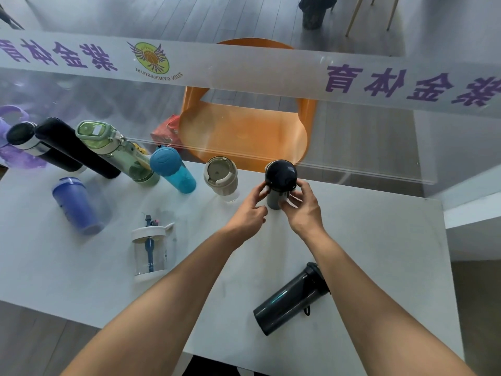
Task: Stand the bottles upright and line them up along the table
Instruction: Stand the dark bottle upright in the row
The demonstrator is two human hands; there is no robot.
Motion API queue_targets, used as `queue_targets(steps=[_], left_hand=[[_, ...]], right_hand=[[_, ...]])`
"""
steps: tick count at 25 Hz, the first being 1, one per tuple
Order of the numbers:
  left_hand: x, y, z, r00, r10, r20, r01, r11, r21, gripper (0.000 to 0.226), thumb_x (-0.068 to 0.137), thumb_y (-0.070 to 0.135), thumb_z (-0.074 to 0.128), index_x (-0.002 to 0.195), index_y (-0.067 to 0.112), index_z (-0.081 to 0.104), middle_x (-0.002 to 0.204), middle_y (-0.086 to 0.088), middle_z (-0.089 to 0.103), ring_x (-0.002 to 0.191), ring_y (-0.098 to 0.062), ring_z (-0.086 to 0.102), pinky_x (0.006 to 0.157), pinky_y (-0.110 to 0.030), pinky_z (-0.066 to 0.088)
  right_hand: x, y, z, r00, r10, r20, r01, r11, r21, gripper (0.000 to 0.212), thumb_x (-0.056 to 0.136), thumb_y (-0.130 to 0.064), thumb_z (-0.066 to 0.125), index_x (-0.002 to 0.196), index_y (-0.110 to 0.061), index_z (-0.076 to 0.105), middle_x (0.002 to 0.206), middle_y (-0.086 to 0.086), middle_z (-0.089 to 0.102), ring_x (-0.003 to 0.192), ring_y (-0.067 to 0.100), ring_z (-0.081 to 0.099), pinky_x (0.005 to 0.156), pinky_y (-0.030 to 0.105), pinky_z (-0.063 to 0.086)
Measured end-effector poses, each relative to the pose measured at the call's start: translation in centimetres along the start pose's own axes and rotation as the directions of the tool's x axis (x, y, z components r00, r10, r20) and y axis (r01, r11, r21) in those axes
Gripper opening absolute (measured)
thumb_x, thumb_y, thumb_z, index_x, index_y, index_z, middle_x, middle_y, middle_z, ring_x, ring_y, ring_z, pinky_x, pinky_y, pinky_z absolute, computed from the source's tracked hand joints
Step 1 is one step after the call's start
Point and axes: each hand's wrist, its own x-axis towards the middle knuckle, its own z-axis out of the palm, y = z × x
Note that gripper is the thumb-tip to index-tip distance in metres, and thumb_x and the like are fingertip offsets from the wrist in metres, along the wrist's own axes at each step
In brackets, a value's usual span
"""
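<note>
Both hands, left hand (250, 210) and right hand (303, 206), pinch the dark-capped bottle (280, 183) upright at the desk's (379, 240) far edge, extending the row's right end; black bottle (291, 298) lies near.

White rectangular table (366, 240): upright bottles line its far edge. One dark cylindrical bottle (291, 299) lies flat near the right edge; a clear white-lidded bottle (149, 253) stands mid-surface.
</note>
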Motion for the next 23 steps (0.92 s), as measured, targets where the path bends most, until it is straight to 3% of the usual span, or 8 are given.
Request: queue_targets(steps=[7, 10, 11, 13, 14, 15, 19, 23], left_hand=[[0.3, 0.1, -0.8, 1.0, -0.001, 0.028, 0.0, 0.999, 0.045, 0.07, 0.095, -0.002, 0.038, 0.153, 0.036, 0.024, 0.155, 0.005, 0.04, 0.093, 0.002, 0.058, 0.084, -0.031, 0.048], [-0.8, 0.7, -1.2, 0.994, 0.076, -0.083, -0.048, 0.952, 0.301, 0.06, 0.096, 0.009, 0.046, 0.151, 0.031, 0.034, 0.144, -0.001, 0.052, 0.104, -0.011, 0.057, 0.095, -0.033, 0.049], [-1.3, 0.9, -1.6, 0.959, 0.216, -0.182, -0.116, 0.889, 0.443, 0.054, 0.095, 0.012, 0.05, 0.146, 0.027, 0.042, 0.133, -0.002, 0.059, 0.104, -0.015, 0.057, 0.095, -0.036, 0.051], [-1.7, 1.0, -3.3, 0.776, 0.562, -0.286, -0.197, 0.647, 0.737, 0.045, 0.089, 0.017, 0.06, 0.133, 0.022, 0.053, 0.118, -0.004, 0.06, 0.102, -0.024, 0.055, 0.089, -0.043, 0.051], [-1.5, 1.1, -4.5, 0.693, 0.654, -0.303, -0.151, 0.542, 0.827, 0.05, 0.084, 0.019, 0.066, 0.132, 0.023, 0.053, 0.121, -0.007, 0.058, 0.105, -0.028, 0.053, 0.09, -0.045, 0.049], [-1.0, 1.3, -5.8, 0.675, 0.662, -0.326, -0.072, 0.499, 0.864, 0.061, 0.08, 0.022, 0.072, 0.136, 0.027, 0.049, 0.13, -0.009, 0.053, 0.113, -0.032, 0.05, 0.095, -0.046, 0.047], [1.2, 0.9, -9.3, 0.884, 0.34, -0.321, 0.052, 0.611, 0.79, 0.086, 0.08, 0.023, 0.076, 0.15, 0.043, 0.028, 0.157, -0.009, 0.024, 0.137, -0.036, 0.032, 0.108, -0.048, 0.038], [1.9, -0.1, -9.6, 0.88, 0.383, -0.282, -0.067, 0.687, 0.723, 0.082, 0.081, 0.007, 0.074, 0.148, 0.038, 0.037, 0.151, -0.008, 0.03, 0.129, -0.033, 0.039, 0.107, -0.045, 0.041]], right_hand=[[-0.3, -0.3, 0.6, 1.0, 0.021, -0.007, -0.021, 1.0, 0.018, 0.054, 0.088, -0.016, 0.073, 0.133, -0.03, 0.047, 0.129, 0.008, 0.064, 0.119, 0.023, 0.064, 0.097, 0.036, 0.053], [-0.6, -0.3, 0.8, 0.999, 0.048, -0.017, -0.047, 0.999, 0.011, 0.056, 0.087, -0.018, 0.073, 0.134, -0.031, 0.046, 0.126, 0.005, 0.063, 0.117, 0.023, 0.064, 0.088, 0.029, 0.05], [-0.7, -0.3, 0.9, 0.998, 0.057, -0.018, -0.056, 0.998, 0.012, 0.057, 0.087, -0.019, 0.074, 0.135, -0.033, 0.045, 0.126, 0.005, 0.062, 0.116, 0.023, 0.063, 0.085, 0.027, 0.049], [-0.8, -0.5, 1.2, 0.997, 0.069, -0.019, -0.069, 0.998, 0.006, 0.06, 0.086, -0.023, 0.075, 0.136, -0.035, 0.044, 0.127, 0.004, 0.063, 0.115, 0.021, 0.062, 0.077, 0.022, 0.047], [-0.8, -0.7, 1.4, 0.997, 0.074, -0.023, -0.074, 0.997, 0.002, 0.06, 0.086, -0.025, 0.075, 0.137, -0.035, 0.044, 0.126, 0.004, 0.063, 0.114, 0.02, 0.062, 0.073, 0.021, 0.046], [-0.8, -0.8, 1.6, 0.996, 0.081, -0.03, -0.081, 0.997, 0.001, 0.061, 0.085, -0.026, 0.076, 0.137, -0.034, 0.045, 0.125, 0.004, 0.064, 0.112, 0.021, 0.063, 0.072, 0.022, 0.045], [-0.7, -1.3, 2.3, 0.992, 0.11, -0.062, -0.11, 0.994, 0.008, 0.058, 0.084, -0.03, 0.076, 0.134, -0.034, 0.047, 0.121, 0.006, 0.068, 0.108, 0.022, 0.063, 0.075, 0.026, 0.045], [-0.7, -1.4, 2.9, 0.992, 0.098, -0.081, -0.098, 0.995, -0.002, 0.056, 0.084, -0.031, 0.076, 0.132, -0.032, 0.048, 0.112, 0.002, 0.067, 0.1, 0.018, 0.062, 0.065, 0.018, 0.044]])
